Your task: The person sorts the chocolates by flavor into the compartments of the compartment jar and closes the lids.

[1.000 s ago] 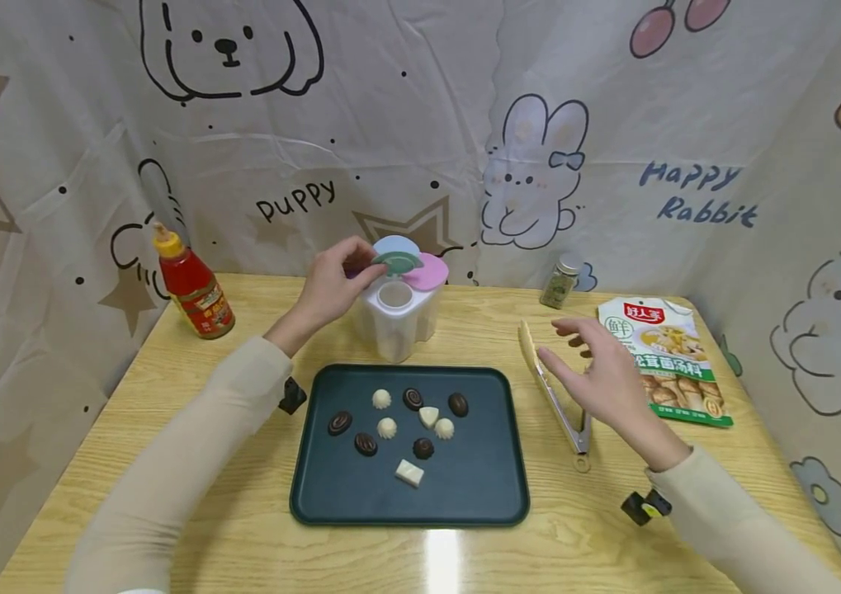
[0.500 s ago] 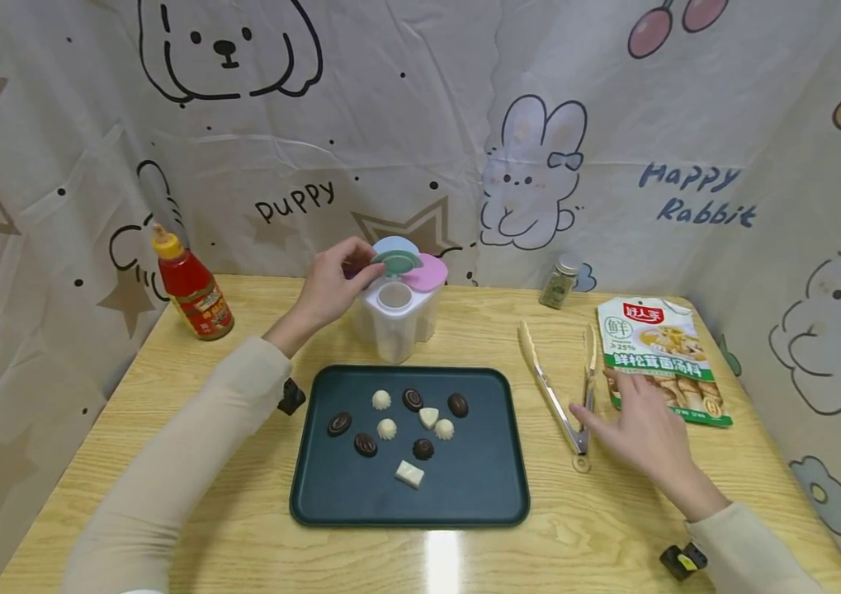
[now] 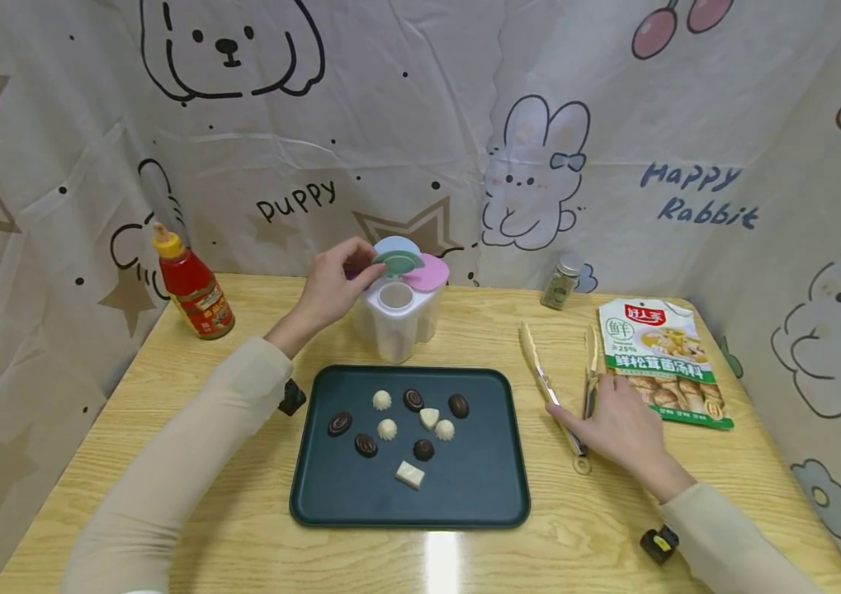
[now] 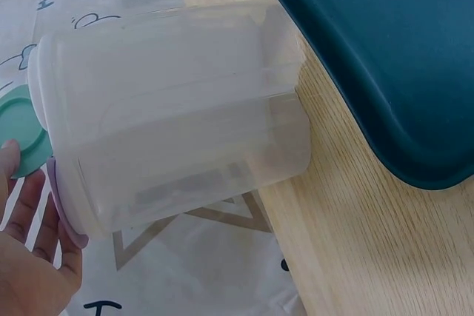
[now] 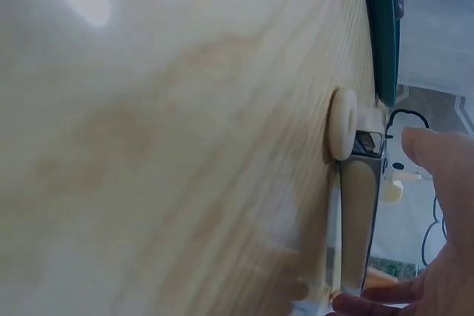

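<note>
Head view: my left hand (image 3: pixel 337 276) pinches the green lid (image 3: pixel 399 262) raised, leaving the container (image 3: pixel 394 338) uncovered at front; my right hand (image 3: pixel 624 421) straddles the tongs (image 3: pixel 542 377) beside the tray (image 3: pixel 465 495), but I cannot tell whether it grips.

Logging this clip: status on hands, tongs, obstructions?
Left hand pinches green lid, raised. Right hand at spread tongs, contact unclear. Packet beside tongs, not visibly blocking.
</note>
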The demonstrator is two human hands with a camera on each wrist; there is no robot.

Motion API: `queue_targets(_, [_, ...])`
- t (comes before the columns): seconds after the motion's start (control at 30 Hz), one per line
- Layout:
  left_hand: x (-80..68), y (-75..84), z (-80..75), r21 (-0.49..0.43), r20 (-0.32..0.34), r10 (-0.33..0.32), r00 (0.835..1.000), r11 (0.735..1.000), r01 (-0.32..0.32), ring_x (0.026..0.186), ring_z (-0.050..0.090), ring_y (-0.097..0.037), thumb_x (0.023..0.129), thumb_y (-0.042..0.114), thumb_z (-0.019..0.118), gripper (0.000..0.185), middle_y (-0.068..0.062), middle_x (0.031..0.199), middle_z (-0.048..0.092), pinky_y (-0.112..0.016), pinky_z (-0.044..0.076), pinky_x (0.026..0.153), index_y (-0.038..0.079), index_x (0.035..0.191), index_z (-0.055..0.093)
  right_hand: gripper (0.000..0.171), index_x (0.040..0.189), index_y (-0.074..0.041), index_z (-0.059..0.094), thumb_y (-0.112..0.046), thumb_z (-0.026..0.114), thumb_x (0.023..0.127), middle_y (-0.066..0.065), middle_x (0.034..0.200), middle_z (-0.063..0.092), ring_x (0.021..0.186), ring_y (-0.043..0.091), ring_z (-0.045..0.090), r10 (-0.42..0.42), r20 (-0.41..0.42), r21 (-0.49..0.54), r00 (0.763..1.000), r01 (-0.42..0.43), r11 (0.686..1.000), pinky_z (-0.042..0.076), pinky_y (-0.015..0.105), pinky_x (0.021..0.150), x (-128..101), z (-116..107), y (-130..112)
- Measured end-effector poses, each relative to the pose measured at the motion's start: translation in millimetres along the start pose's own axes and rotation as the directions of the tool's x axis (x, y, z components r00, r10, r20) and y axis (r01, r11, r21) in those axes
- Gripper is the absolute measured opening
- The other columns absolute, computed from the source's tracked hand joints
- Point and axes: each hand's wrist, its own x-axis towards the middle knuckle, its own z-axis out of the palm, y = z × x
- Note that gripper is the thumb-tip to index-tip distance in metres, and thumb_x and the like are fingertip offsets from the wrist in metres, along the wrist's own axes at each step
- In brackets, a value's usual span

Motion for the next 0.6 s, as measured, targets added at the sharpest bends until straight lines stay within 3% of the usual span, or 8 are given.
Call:
queue_targets(0.2, [0.3,-0.4,1.1,0.002,-0.001,-0.002,1.000,1.000,0.002,0.108,0.069,-0.030,0.103,0.019,0.070,0.021,-0.015,0.117,0.071,-0.045,0.059,0.101,0.005,0.118,0.065,0.110,0.121,0.012,0.053,-0.090,0.059,0.081,0.031,0.104,0.058,0.084,0.040,0.060,0.015,-0.013,-0.016,1.000,-0.015,1.000,0.044,0.042,0.051,10.9,4.4,-11.3])
queue_targets(0.4, [-0.3,-0.1,1.5,-0.009,0.004,-0.007,1.000,1.000,0.007,0.109,0.069,-0.029,0.103,0.020,0.070,0.021,-0.015,0.117,0.071,-0.045,0.059,0.101,0.006,0.118,0.066,0.100,0.112,0.011,0.051,-0.081,0.070,0.079,0.028,0.096,0.057,0.070,0.033,0.056,0.037,-0.029,-0.033,0.999,-0.038,0.999,0.040,0.038,0.044,12.0,8.1,-11.0])
queue_targets(0.6, [0.2,0.0,1.3,-0.008,-0.007,-0.007,1.000,1.000,0.007,0.107,0.068,-0.029,0.102,0.020,0.071,0.021,-0.015,0.116,0.071,-0.045,0.059,0.100,0.006,0.117,0.066,0.095,0.103,0.008,0.052,-0.082,0.070,0.079,0.022,0.087,0.056,0.062,0.027,0.054,0.058,0.009,-0.028,0.998,-0.058,0.998,0.040,0.036,0.044,13.5,7.1,-6.5])
